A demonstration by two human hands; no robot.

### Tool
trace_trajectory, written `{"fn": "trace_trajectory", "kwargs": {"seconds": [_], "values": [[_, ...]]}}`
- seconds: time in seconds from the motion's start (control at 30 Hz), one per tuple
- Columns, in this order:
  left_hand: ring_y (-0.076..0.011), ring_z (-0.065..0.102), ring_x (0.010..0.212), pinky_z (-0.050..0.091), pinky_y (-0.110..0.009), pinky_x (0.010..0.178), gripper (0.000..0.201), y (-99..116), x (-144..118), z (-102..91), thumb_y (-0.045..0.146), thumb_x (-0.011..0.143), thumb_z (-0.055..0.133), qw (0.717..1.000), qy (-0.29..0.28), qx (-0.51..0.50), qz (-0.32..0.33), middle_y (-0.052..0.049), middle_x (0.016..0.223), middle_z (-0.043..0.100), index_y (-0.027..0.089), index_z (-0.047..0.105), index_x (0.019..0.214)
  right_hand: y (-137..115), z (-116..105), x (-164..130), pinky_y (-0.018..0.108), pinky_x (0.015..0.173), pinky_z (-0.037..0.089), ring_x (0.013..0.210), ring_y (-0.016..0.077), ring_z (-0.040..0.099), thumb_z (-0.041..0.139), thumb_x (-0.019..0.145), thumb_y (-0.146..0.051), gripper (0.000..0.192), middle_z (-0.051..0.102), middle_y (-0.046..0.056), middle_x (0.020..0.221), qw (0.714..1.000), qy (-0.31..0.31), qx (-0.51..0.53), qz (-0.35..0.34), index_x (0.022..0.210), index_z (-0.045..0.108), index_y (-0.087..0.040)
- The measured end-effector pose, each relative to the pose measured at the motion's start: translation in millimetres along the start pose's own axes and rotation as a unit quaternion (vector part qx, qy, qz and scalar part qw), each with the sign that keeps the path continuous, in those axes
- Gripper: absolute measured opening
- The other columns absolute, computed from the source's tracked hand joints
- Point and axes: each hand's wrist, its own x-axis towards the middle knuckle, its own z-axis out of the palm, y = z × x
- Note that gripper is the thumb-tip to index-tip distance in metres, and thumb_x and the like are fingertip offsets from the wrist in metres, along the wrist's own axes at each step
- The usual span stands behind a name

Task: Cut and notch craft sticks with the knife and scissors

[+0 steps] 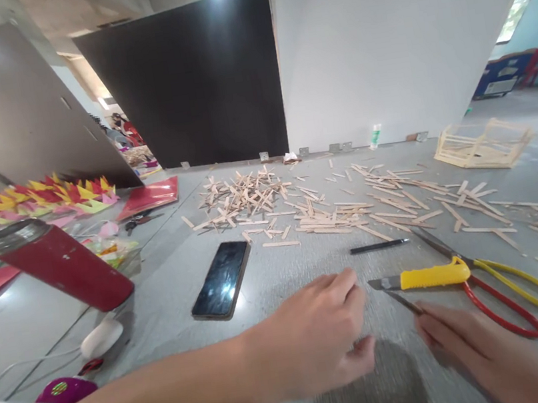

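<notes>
My left hand point(314, 336) hovers over the grey table, fingers curled loosely and the thumb apart from them; nothing shows between them. At the lower right, my right hand point(472, 339) pinches a thin, dark, narrow strip point(404, 302), its kind unclear, pointing up and left. Just beyond that strip lies a yellow utility knife point(432, 277) with its blade out. It rests against scissors point(503, 294) with one red and one yellow handle. A black pen point(379, 246) lies farther off. Wooden sticks point(242, 195) are scattered across the table's far half.
A smartphone point(223, 280) lies left of my left hand. Farther left are a tilted-looking red flask point(67, 269), a white mouse point(101, 336) and folded paper pieces point(41, 198). A stick frame point(483, 146) stands at the far right. Black and white panels point(211, 82) border the back.
</notes>
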Motion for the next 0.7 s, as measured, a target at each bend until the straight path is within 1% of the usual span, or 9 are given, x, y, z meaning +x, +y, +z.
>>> {"fn": "trace_trajectory", "kwargs": {"seconds": [0.1, 0.17, 0.23, 0.27, 0.37, 0.47, 0.53, 0.6, 0.7], "values": [[-0.0249, 0.067, 0.087, 0.057, -0.036, 0.079, 0.025, -1.7, -3.6, -9.5, 0.031, 0.099, 0.061, 0.999, -0.001, -0.032, -0.018, -0.012, 0.103, 0.065, 0.007, 0.067, 0.101, 5.5, 8.9, -1.4, 0.025, 0.056, 0.062, 0.068, 0.023, 0.079, 0.037, 0.108, -0.053, 0.049, 0.082, 0.008, 0.081, 0.996, 0.024, -0.06, -0.056, 0.098, 0.076, -0.024], [-0.0266, 0.069, 0.098, 0.058, -0.038, 0.087, 0.029, -4.2, -6.5, -17.3, 0.031, 0.102, 0.057, 0.995, 0.026, -0.093, -0.033, -0.015, 0.117, 0.066, 0.007, 0.064, 0.117, 11.3, 12.1, -3.5, 0.027, 0.056, 0.063, 0.066, 0.0245, 0.08, 0.031, 0.11, -0.054, 0.055, 0.083, 0.01, 0.081, 0.99, 0.043, -0.104, -0.08, 0.106, 0.075, -0.021], [-0.024, 0.069, 0.106, 0.056, -0.037, 0.095, 0.031, -7.4, -9.1, -24.5, 0.026, 0.105, 0.053, 0.983, 0.081, -0.162, -0.035, -0.015, 0.127, 0.067, 0.01, 0.058, 0.131, 14.4, 13.3, -5.0, 0.028, 0.053, 0.062, 0.063, 0.025, 0.08, 0.026, 0.111, -0.054, 0.059, 0.083, 0.011, 0.08, 0.987, 0.048, -0.128, -0.089, 0.106, 0.074, -0.02], [-0.0211, 0.07, 0.105, 0.056, -0.034, 0.096, 0.028, -9.0, -10.0, -27.6, 0.022, 0.106, 0.052, 0.974, 0.117, -0.192, -0.03, -0.013, 0.126, 0.069, 0.012, 0.058, 0.131, 14.5, 13.5, -5.3, 0.028, 0.052, 0.061, 0.066, 0.0255, 0.08, 0.025, 0.111, -0.054, 0.059, 0.083, 0.011, 0.084, 0.985, 0.048, -0.139, -0.093, 0.106, 0.073, -0.02], [-0.0135, 0.072, 0.101, 0.056, -0.024, 0.092, 0.022, -12.6, -12.0, -33.0, 0.009, 0.105, 0.05, 0.943, 0.224, -0.247, 0.004, -0.005, 0.112, 0.076, 0.016, 0.066, 0.117, 11.8, 13.5, -5.3, 0.028, 0.052, 0.061, 0.082, 0.0279, 0.082, 0.022, 0.113, -0.052, 0.06, 0.084, 0.015, 0.099, 0.979, 0.04, -0.169, -0.108, 0.102, 0.071, -0.02], [-0.0116, 0.074, 0.104, 0.055, -0.02, 0.095, 0.021, -13.1, -14.2, -32.9, 0.004, 0.102, 0.057, 0.918, 0.335, -0.209, 0.029, -0.003, 0.111, 0.079, 0.018, 0.072, 0.109, 11.6, 14.9, -5.8, 0.028, 0.058, 0.062, 0.085, 0.027, 0.082, 0.021, 0.114, -0.048, 0.056, 0.084, 0.014, 0.1, 0.98, 0.009, -0.175, -0.095, 0.099, 0.068, -0.022], [-0.0111, 0.077, 0.09, 0.058, -0.019, 0.085, 0.019, -11.6, -16.0, -32.8, 0.006, 0.101, 0.063, 0.906, 0.38, -0.186, 0.005, -0.002, 0.101, 0.081, 0.019, 0.073, 0.11, 14.2, 16.5, -6.6, 0.028, 0.058, 0.062, 0.086, 0.0267, 0.082, 0.024, 0.114, -0.047, 0.051, 0.083, 0.013, 0.103, 0.98, 0.005, -0.176, -0.089, 0.104, 0.068, -0.022], [-0.009, 0.073, 0.065, 0.057, -0.018, 0.064, 0.013, -9.3, -17.3, -35.1, 0.015, 0.103, 0.062, 0.9, 0.356, -0.247, -0.052, 0.0, 0.087, 0.08, 0.019, 0.073, 0.109, 16.5, 17.8, -7.3, 0.029, 0.057, 0.062, 0.087, 0.0272, 0.082, 0.025, 0.114, -0.047, 0.05, 0.083, 0.014, 0.106, 0.978, 0.015, -0.185, -0.094, 0.111, 0.067, -0.021], [-0.0065, 0.064, 0.045, 0.044, -0.017, 0.043, 0.022, -5.7, -17.6, -42.1, 0.034, 0.107, 0.057, 0.863, 0.242, -0.425, -0.127, 0.0, 0.079, 0.076, 0.018, 0.072, 0.103, 15.9, 17.5, -7.3, 0.029, 0.056, 0.061, 0.086, 0.0277, 0.082, 0.023, 0.114, -0.048, 0.052, 0.083, 0.013, 0.103, 0.974, 0.032, -0.199, -0.107, 0.11, 0.068, -0.021]]}}
